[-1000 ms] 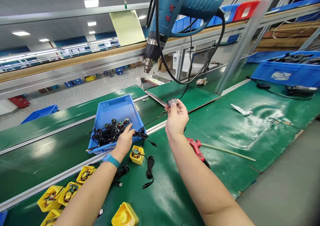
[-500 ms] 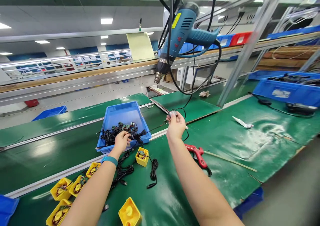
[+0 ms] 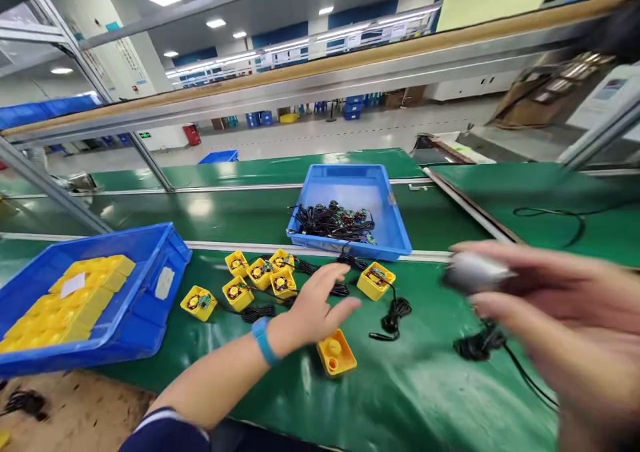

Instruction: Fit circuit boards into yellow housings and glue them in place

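in the head view, the left hand (image 3: 315, 305) is seen low in the centre of the frame, above a green conveyor mat (image 3: 425, 399). its fingers (image 3: 327, 280) are spread apart, and nothing is clamped between them. a blue wristband (image 3: 264, 341) is worn on the left wrist. the nearest item is an open yellow housing (image 3: 336, 353), located just below the fingers; contact with it cannot be confirmed.

the right hand (image 3: 560, 312) is seen close to the camera at the right edge and is blurred by motion. its fingers (image 3: 530, 259) are curled together, and a small silver-grey object (image 3: 475, 272) is clamped at their tips. the exact kind of object cannot be determined because of the blur. a black cable (image 3: 480, 344) is laid on the mat below the hand.

6 yellow housings (image 3: 259, 273) are grouped on the mat to the left of the left hand. a further yellow housing (image 3: 376, 281) is placed beyond the fingers, beside a coiled black cable (image 3: 395, 315). a blue tray (image 3: 350, 189), containing black cables and small green circuit boards (image 3: 333, 220), is positioned past the mat edge. a blue crate (image 3: 135, 325), filled with stacked yellow parts (image 3: 75, 299), is placed at the left.
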`<state>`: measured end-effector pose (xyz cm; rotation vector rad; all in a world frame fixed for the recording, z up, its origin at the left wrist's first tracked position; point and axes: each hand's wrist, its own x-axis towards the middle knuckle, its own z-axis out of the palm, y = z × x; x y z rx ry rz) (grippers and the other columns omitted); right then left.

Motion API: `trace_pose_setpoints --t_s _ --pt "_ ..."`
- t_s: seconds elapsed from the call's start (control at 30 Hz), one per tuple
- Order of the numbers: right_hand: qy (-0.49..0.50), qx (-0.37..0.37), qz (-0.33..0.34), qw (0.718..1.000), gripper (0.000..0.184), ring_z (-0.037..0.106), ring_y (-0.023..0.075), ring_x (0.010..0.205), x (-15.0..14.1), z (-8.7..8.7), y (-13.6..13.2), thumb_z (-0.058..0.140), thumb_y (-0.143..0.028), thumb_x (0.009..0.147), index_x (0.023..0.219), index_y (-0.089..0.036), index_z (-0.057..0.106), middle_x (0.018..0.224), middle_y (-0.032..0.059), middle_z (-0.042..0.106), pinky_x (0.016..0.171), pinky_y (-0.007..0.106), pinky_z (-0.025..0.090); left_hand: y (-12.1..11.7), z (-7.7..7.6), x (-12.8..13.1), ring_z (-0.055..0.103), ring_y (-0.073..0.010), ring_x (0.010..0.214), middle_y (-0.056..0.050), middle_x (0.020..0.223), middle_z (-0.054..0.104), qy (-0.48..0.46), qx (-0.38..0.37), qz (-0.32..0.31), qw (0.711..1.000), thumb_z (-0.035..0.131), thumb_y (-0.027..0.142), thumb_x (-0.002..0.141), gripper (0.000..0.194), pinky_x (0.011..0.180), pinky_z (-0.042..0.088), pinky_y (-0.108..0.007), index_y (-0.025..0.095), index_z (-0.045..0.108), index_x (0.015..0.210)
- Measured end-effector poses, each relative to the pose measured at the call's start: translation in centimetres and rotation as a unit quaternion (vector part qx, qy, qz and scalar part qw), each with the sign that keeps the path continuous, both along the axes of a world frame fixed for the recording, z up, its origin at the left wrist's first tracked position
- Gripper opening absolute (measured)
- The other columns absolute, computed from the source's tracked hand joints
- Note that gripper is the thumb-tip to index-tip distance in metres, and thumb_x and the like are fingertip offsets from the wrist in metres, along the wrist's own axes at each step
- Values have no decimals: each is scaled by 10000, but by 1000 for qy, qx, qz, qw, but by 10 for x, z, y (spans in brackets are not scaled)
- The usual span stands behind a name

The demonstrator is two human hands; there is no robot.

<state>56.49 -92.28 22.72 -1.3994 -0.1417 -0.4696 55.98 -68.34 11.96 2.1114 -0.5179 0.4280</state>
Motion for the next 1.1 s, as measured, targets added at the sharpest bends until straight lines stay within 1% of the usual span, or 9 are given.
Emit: trace_pose_setpoints --t_s 0.07,0.17,0.3,0.43,0.5,0.57,0.63,0.93,1.1 --pt "64 -183 162 968 368 720 263 673 -19 -29 20 906 -413 644 979 -301 802 855 94 776 552 405 612 14 -11 -47 582 -334 1303 -193 1414 581 -33 33 -1 999 714 558 859 764 1092 517 -517 199 433 1472" --pt "157 -212 247 933 336 660 186 606 -38 -74 57 840 -379 716 990 -203 760 706 23 726 557 316 565 26 -33 -84 598 -354 1288 -194 1406 589 -31 52 30 998 806 587 757 970 1061 540 -549 225 332 1522" --pt "152 -267 245 919 331 574 133 607 -56 -107 85 857 -237 716 1024 -210 738 692 -35 663 591 264 502 25 -49 -92 677 -276 1183 -130 1294 673 -51 52 56 996 670 316 920 559 992 603 -455 249 460 1433" --pt "62 -289 212 931 333 640 168 764 -71 -109 85 813 -236 796 1107 -200 701 1014 62 722 774 331 556 26 -46 -93 705 -247 1119 -101 1223 706 -71 53 68 994 617 269 953 380 964 622 -424 242 559 1328" --pt "32 -295 202 933 175 663 192 867 -74 -108 81 725 -220 871 1042 -196 695 1090 92 711 847 356 552 27 -43 -96 712 -244 1090 -95 1182 713 -82 53 89 991 648 304 949 353 947 628 -420 238 577 1288" --pt "26 -315 211 925 53 661 198 889 -76 -106 77 633 -179 922 902 -201 677 990 73 714 834 345 538 26 -42 -98 712 -241 1079 -90 1155 715 -101 51 98 989 672 307 939 342 947 624 -414 232 585 1261" --pt "34 -339 226 913 143 644 187 831 -76 -105 74 587 -155 938 818 -204 645 863 43 694 775 320 516 25 -43 -99 708 -237 1073 -88 1143 714 -118 53 97 987 694 295 925 350 945 619 -397 222 588 1251" --pt "54 -356 216 908 156 599 172 761 -77 -103 68 549 -184 965 834 -190 633 804 33 650 717 286 457 21 -41 -103 684 -222 1013 -84 1091 694 -95 94 87 987 742 262 890 380 923 601 -381 215 576 1228" --pt "140 -363 273 880 201 567 134 657 -72 -95 64 592 -129 879 691 -178 640 703 -4 657 635 248 400 19 -40 -104 685 -227 1041 -104 1137 681 -122 118 49 984 702 211 918 412 908 612 -381 233 545 1298"
